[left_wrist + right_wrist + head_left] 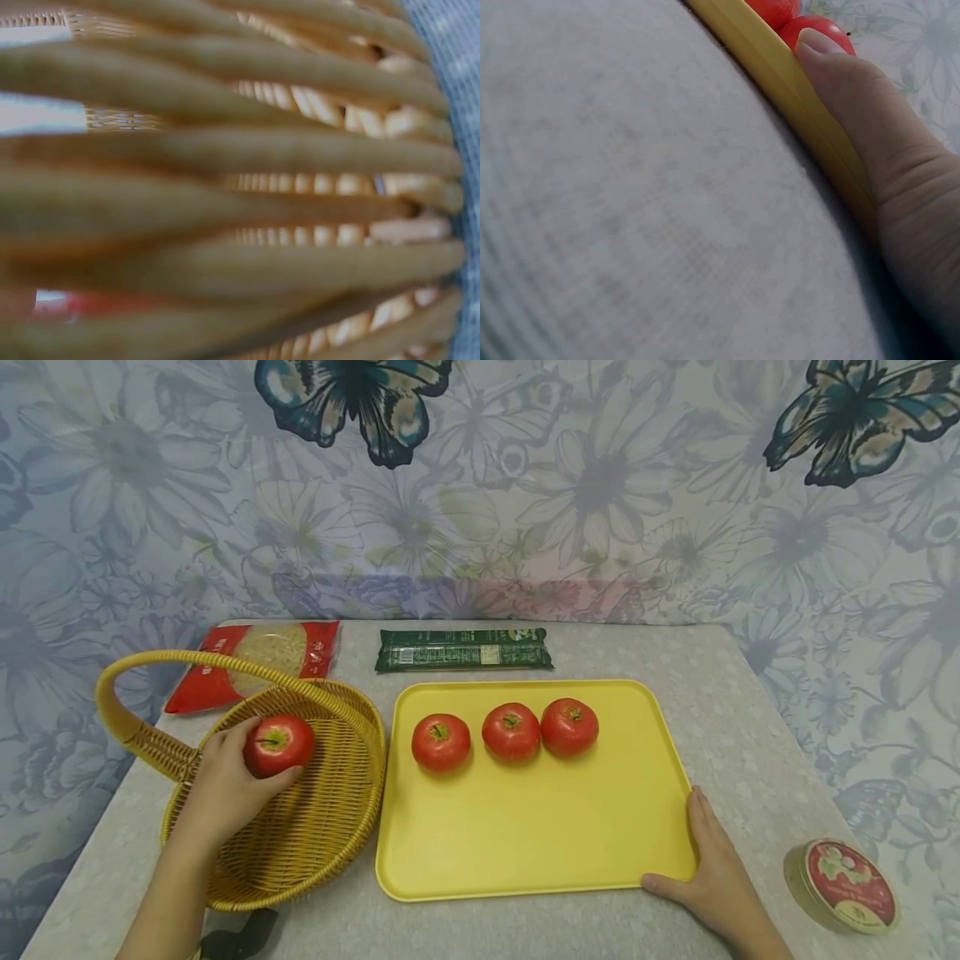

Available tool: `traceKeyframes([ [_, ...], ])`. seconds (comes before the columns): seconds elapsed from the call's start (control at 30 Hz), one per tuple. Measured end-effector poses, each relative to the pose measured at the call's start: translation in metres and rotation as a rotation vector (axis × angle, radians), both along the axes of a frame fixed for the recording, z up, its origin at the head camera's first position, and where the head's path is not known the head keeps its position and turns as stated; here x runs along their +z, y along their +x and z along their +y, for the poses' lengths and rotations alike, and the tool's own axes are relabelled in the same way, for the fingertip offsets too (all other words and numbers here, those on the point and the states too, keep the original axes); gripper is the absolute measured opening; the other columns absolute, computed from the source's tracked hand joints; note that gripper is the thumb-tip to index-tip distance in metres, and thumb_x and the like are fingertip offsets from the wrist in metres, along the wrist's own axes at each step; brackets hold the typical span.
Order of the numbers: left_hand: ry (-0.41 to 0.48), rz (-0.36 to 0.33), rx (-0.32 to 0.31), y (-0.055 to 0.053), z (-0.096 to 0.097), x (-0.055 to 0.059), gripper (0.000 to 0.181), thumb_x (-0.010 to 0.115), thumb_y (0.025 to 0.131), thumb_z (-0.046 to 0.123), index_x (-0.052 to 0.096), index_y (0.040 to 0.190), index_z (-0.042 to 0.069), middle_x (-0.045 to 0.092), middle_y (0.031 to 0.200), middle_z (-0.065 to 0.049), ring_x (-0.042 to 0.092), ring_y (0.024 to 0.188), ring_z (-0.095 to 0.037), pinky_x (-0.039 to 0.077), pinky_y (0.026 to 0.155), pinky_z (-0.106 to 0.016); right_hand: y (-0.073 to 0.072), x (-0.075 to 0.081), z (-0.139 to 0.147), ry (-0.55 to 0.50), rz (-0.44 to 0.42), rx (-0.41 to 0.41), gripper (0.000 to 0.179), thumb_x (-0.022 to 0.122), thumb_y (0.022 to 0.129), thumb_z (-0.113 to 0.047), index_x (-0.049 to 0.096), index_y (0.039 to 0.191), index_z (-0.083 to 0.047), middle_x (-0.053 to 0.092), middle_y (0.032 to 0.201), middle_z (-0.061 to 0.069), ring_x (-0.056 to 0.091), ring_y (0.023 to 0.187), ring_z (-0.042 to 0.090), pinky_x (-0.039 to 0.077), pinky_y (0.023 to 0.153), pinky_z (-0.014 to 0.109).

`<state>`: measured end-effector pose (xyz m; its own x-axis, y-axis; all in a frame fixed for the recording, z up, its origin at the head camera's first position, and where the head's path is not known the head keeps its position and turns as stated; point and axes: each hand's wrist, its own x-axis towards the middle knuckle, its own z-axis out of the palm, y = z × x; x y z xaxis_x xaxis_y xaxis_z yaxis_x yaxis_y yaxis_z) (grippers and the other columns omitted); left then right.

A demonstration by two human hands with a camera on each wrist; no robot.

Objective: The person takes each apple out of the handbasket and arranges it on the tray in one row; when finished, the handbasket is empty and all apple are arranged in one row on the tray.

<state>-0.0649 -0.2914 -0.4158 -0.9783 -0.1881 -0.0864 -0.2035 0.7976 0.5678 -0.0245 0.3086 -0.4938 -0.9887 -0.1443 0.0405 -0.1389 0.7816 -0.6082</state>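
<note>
On the left stands a yellow wicker basket [330, 827], its weave filling the left wrist view up close and blurred. Inside it my left hand [228, 777] grips a red apple [283, 745], thumb on the near side and fingers on the far side. My right hand [716, 864] holds the near right corner of a yellow tray [540, 852]. Its thumb [855, 97] lies against the front rim, while the fingers lie along the right rim. Three apples sit on the tray: one apple [441, 743] apart at left, two apples [512, 732] side by side.
Behind the basket lies a red food bag [206, 685] with a clear window. A long dark green packet [465, 650] lies behind the tray. At the right stands a round tub [851, 885] with a red lid. The basket's tall handle [202, 658] arches above its far side.
</note>
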Motion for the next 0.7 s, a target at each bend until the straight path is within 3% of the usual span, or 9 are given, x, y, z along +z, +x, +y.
traceKeyframes([
  [0.23,0.023,0.018,-0.044,-0.002,-0.0001,-0.0007,0.104,0.077,0.082,0.049,0.02,0.152,-0.001,0.034,0.142,-0.037,0.041,0.123,-0.054,0.041,0.091,-0.074,0.0017,-0.0009,-0.0004,-0.008,-0.003,0.001,0.135,0.089,0.069,-0.045,-0.007,0.159,-0.01,-0.002,0.166,0.021,0.005,0.151,0.048,-0.003,0.125,0.043],
  [0.37,0.036,0.007,-0.064,-0.0023,-0.0003,-0.0003,0.104,0.076,0.082,0.051,0.019,0.151,-0.001,0.042,0.139,-0.033,0.047,0.121,-0.051,0.043,0.093,-0.071,0.0024,-0.0018,-0.0006,-0.009,0.001,0.002,0.136,0.089,0.069,-0.045,-0.007,0.159,-0.009,-0.002,0.165,0.023,0.006,0.151,0.048,-0.004,0.125,0.04],
  [0.57,0.035,0.007,-0.055,-0.0035,-0.001,-0.0025,0.104,0.077,0.081,0.052,0.021,0.148,-0.005,0.042,0.135,-0.033,0.048,0.118,-0.049,0.044,0.093,-0.069,0.0011,-0.0013,0.0,-0.002,0.008,0.001,0.136,0.089,0.069,-0.045,-0.006,0.159,-0.009,-0.001,0.165,0.023,0.006,0.151,0.049,-0.003,0.125,0.041],
  [0.7,-0.001,-0.047,-0.039,-0.0023,-0.0007,-0.0042,0.108,0.075,0.081,0.056,0.02,0.152,-0.002,0.037,0.134,-0.037,0.046,0.114,-0.05,0.047,0.087,-0.068,0.0,-0.0021,0.001,0.001,0.011,0.0,0.137,0.089,0.068,-0.045,-0.007,0.159,-0.009,-0.001,0.165,0.023,0.006,0.15,0.05,-0.001,0.125,0.049],
])
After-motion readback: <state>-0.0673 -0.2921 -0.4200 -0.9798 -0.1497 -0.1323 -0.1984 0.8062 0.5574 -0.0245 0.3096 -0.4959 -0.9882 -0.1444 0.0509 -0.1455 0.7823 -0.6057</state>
